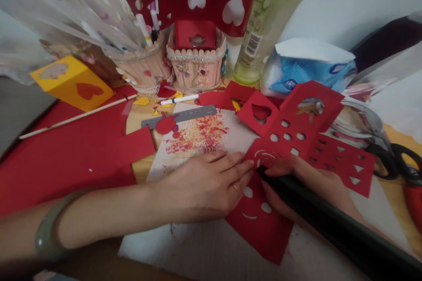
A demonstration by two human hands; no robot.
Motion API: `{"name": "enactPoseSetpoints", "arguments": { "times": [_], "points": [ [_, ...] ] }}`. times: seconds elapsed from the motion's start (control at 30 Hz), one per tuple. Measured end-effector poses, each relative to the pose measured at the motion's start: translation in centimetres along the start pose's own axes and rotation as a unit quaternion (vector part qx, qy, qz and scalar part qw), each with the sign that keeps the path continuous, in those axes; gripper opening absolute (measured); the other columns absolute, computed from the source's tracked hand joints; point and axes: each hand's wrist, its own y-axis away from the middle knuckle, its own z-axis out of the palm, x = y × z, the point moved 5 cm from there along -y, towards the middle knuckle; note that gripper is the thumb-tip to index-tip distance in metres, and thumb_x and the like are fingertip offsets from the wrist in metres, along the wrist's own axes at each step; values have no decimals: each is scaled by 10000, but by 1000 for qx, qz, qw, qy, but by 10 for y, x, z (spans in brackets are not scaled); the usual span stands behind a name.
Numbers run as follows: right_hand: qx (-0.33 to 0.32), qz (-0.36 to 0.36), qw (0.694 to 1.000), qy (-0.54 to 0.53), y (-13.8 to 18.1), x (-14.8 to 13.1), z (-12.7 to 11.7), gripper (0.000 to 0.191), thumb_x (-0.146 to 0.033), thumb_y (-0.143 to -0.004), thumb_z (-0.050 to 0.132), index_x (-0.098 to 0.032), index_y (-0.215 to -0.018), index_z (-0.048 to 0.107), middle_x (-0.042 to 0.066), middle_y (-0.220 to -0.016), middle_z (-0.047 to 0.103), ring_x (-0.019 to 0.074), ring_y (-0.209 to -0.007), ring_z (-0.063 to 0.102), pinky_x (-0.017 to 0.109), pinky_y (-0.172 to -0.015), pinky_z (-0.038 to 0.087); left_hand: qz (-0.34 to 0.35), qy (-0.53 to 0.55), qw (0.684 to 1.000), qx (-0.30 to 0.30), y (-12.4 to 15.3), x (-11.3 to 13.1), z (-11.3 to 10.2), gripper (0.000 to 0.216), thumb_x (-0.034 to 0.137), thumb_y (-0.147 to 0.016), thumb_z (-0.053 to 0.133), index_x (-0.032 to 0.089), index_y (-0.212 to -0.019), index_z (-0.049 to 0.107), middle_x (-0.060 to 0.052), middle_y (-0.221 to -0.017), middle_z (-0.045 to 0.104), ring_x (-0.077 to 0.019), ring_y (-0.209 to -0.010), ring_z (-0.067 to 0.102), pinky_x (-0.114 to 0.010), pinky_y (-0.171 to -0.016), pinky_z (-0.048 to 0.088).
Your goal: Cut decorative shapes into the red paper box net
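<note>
My left hand (pixel 207 184) lies flat with its fingers together on a red cut-out paper net (pixel 296 149), pressing it to the table. A ring shows on one finger and a green bangle (pixel 46 232) on the wrist. My right hand (pixel 296 184) is curled round a long black tool (pixel 329 219), whose tip meets a swirl pattern cut in the red paper just past my left fingertips. The paper has cut hearts, circles, triangles and a smiling face.
A paint-spattered white sheet (pixel 198 136) lies under the work. Behind stand two stick-built pots (pixel 196 68) with pens, a yellow box (pixel 72 81), a green bottle (pixel 270 22), a tissue pack (pixel 310 68), a grey ruler (pixel 184 115) and a wooden stick (pixel 75 117). Black scissors (pixel 395 158) lie at right.
</note>
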Motion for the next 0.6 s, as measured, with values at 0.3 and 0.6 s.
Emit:
{"name": "enactPoseSetpoints", "arguments": {
  "times": [0.3,0.6],
  "points": [
    [-23,-49,997,-46,-4,-6,1,125,-164,-810,496,-267,-848,435,-80,-613,515,61,-436,476,184,-436,370,-11,-3,999,-49,0,-2,4,349,183,-980,352,78,-1230,572,-66,-1320,570,-216,-1179,541,-345,-903,478],
    [-47,-76,995,-53,-4,-5,-1,178,-112,-781,530,-255,-857,455,-62,-644,547,66,-487,492,179,-465,390,-7,-9,998,-60,1,-1,2,345,172,-981,362,73,-1250,555,-75,-1339,553,-223,-1205,519,-347,-923,456]
  ]
}}
